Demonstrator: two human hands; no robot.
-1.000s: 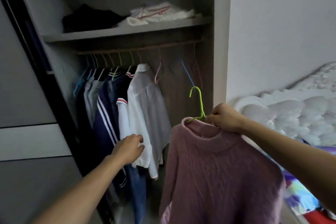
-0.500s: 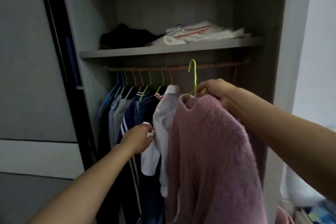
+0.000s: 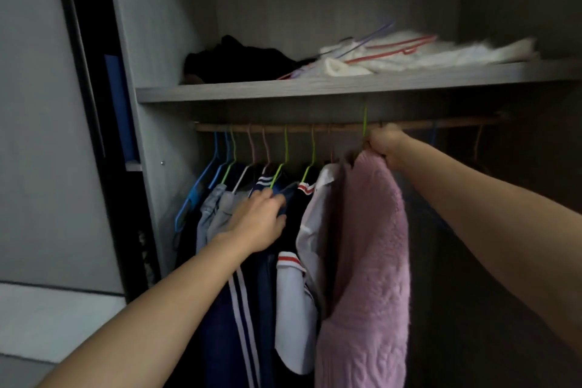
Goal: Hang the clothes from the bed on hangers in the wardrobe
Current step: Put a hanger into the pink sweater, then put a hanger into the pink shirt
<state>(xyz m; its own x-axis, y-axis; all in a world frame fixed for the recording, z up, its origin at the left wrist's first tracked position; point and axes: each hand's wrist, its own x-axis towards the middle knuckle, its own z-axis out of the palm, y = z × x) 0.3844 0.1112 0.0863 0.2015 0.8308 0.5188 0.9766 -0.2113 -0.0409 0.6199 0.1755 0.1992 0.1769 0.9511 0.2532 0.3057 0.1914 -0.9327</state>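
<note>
Head view is showing the right hand (image 3: 385, 145) at upper centre of the frame, its grip closed round the neck of the green hanger (image 3: 365, 121), with the pink sweater (image 3: 371, 261) draping straight down beneath it. The hook is rising vertically above the knuckles and crossing the wooden rail (image 3: 425, 125); whether it is already sitting over the rail cannot be told. The left hand (image 3: 258, 224), lower and left of centre, is resting against the navy jacket (image 3: 248, 309) beside the white shirt (image 3: 315, 214), fingertips buried in cloth, so its grip cannot be judged. The right hand is far nearer the rail.
</note>
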